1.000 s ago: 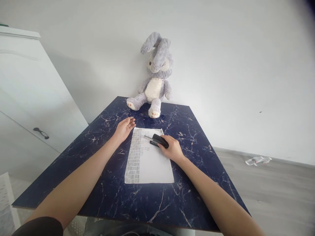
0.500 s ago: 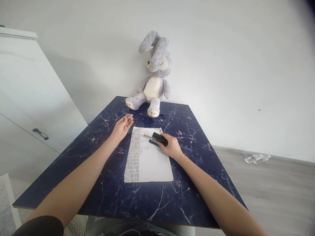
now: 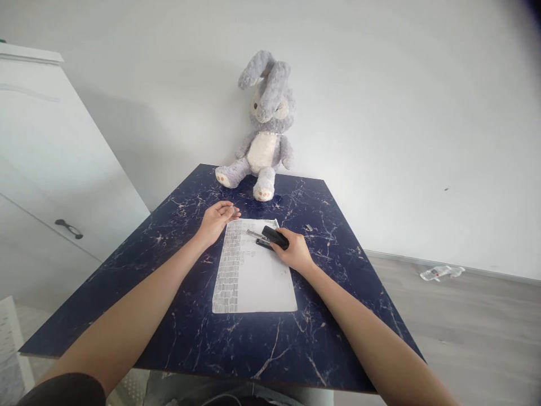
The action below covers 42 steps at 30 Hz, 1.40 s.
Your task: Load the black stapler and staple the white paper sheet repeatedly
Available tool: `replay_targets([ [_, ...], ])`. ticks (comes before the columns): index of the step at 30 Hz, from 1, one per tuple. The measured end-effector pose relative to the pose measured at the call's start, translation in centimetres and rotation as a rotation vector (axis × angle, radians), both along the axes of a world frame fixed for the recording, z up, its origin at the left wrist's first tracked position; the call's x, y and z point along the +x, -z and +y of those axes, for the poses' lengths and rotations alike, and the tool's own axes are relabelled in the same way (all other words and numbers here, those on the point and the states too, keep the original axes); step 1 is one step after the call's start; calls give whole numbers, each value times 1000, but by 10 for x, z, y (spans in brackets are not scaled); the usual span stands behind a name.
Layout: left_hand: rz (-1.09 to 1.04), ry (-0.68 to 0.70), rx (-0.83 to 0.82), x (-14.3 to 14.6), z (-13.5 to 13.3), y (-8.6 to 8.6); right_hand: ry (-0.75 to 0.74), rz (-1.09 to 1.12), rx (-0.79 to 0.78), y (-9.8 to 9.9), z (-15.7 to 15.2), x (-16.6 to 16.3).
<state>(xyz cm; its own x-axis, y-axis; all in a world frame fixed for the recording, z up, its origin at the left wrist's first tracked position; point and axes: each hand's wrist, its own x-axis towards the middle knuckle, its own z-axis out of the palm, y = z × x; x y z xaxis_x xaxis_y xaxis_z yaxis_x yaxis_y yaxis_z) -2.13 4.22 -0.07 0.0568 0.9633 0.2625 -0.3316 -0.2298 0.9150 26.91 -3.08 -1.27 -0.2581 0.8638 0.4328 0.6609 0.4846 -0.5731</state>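
My right hand (image 3: 292, 248) is wrapped around a black stapler (image 3: 274, 237), which is tilted over the sheet of paper. The stapler's top is lifted, and its metal magazine (image 3: 256, 234) points left. Near the paper's upper left corner, my left hand (image 3: 216, 221) pinches a small silvery strip of staples (image 3: 234, 209) at its fingertips. Below both hands the white paper (image 3: 264, 287) lies flat, with a printed grey pattern down its left side. A second small strip of staples (image 3: 309, 228) rests on the table to the right of the stapler.
A grey plush rabbit (image 3: 262, 152) sits at the back of the dark blue marbled table (image 3: 177, 316), against the wall. At the left stands a white cabinet (image 3: 54, 146) with a dark handle. A clear plastic bottle (image 3: 435, 273) lies on the floor at the right.
My left hand has moved right and slightly down, toward the stapler, and its fingers have closed more around the strip of staples. My right hand and the stapler have hardly moved.
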Motion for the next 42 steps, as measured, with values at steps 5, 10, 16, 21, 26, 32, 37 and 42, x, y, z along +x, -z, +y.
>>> replay_targets([
  [5,399,44,161,12,-15,-2,5,-2,-3,-1,0,-1],
  [10,763,51,351,31,-28,-3,-6,2,-2,1,1,-1],
  [16,830,50,448,43,-30,-3,-37,-7,40,3,3,-1],
  [21,845,76,401,42,-27,1,-65,-9,39,3,3,-1],
  [26,842,93,360,41,-25,3,-59,4,37,4,3,0],
  [32,838,98,343,39,-24,4,-60,4,23,3,3,0],
  [37,781,159,272,37,-21,9,-61,3,26,3,3,0],
  [42,755,195,231,36,-17,14,-64,7,25,3,3,-1],
])
